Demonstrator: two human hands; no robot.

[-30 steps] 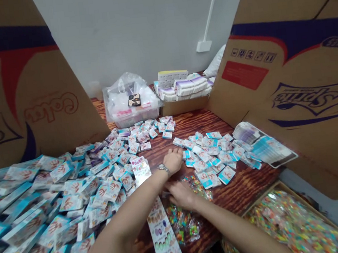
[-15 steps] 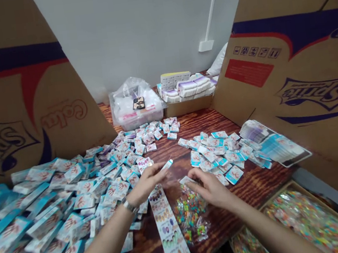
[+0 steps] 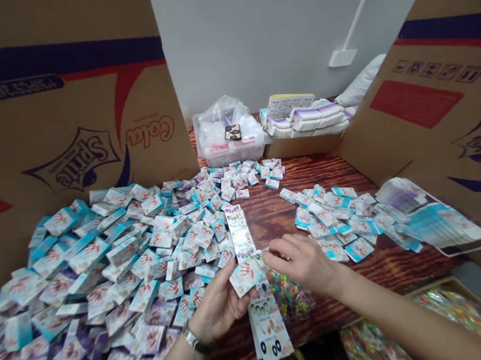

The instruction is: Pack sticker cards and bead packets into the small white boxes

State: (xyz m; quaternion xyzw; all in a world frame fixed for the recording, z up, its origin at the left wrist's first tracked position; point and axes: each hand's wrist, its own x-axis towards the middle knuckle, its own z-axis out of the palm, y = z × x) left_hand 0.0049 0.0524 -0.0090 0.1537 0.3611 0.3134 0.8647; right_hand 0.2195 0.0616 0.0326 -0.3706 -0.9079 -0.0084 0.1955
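My left hand (image 3: 217, 307) is palm up at the middle of the table, holding a white-and-blue card (image 3: 244, 277) printed with a red hand. A long printed paper strip (image 3: 241, 233) runs up from that card and hangs down past it. My right hand (image 3: 302, 263) is just to the right, its fingertips pinching a small colourful packet (image 3: 260, 258) at the card's edge. Beneath my hands lies a clear bag of multicoloured small pieces (image 3: 289, 294), partly hidden by my right hand.
Several hand-printed cards form a big heap (image 3: 103, 280) left and a smaller one (image 3: 330, 221) right on the wooden table (image 3: 272, 217). Printed sheets (image 3: 432, 220) lie far right. Sprite cardboard panels (image 3: 69, 161) stand alongside. A plastic tub (image 3: 230, 140) sits behind; a tray of colourful packets (image 3: 465, 304) sits front right.
My hands have come together, and the paper strip has been lifted off the table with a card against it. The view has swung to the right, shifting everything in the picture.
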